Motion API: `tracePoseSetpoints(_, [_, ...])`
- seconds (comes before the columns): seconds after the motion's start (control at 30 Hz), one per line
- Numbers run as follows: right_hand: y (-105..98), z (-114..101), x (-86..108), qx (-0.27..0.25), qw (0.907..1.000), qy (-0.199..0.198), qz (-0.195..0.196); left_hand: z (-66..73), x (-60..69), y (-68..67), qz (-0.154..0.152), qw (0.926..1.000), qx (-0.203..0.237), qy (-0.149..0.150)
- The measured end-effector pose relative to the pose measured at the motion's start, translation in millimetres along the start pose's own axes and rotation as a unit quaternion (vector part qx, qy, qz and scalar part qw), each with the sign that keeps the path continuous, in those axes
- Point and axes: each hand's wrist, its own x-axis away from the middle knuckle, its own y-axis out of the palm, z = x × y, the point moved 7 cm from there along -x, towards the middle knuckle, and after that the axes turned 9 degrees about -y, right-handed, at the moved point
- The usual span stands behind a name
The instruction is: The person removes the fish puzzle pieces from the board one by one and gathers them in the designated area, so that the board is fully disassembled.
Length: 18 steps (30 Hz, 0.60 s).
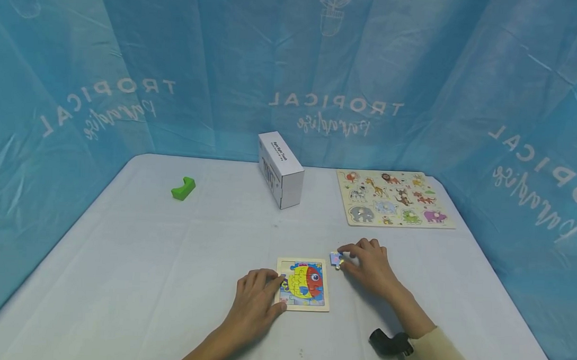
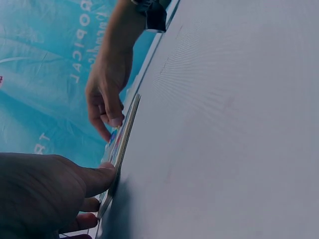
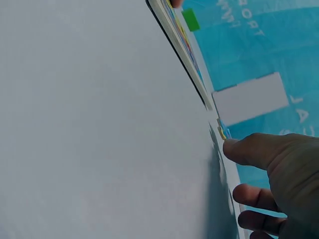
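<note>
A small wooden jigsaw puzzle (image 1: 301, 308) with a red and yellow fish picture lies flat; bare wood shows at its upper left. My left hand (image 1: 255, 300) rests on its left side, index finger on the upper part and thumb at the lower corner. In the left wrist view the thumb (image 2: 102, 177) lies against the board's edge. Right of the board, my right hand (image 1: 370, 266) pinches a blue-purple puzzle piece (image 1: 335, 259) between thumb and index finger, at the table surface. From the right wrist, the piece (image 3: 222, 130) shows only edge-on by the thumb tip.
A white box (image 1: 281, 169) stands at the back middle. Behind the right hand lies a wooden animal puzzle board (image 1: 396, 199). A green block (image 1: 183, 188) sits at the far left. Near the right forearm is a black curved object (image 1: 390, 343). Blue curtains enclose the white table.
</note>
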Motion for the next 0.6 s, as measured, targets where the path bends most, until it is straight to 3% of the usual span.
tracePoseSetpoints(0.27, [0, 18, 0.9, -0.01, 0.9996, 0.025, -0.009, 0.6, 0.2, -1.7, 0.01, 0.9999, 0.003, 0.006])
tracePoseSetpoints(0.6, [0, 23, -3.0, -0.027, 0.9989, 0.036, -0.013, 0.8, 0.1, -2.9, 0.01, 0.9999, 0.0, 0.006])
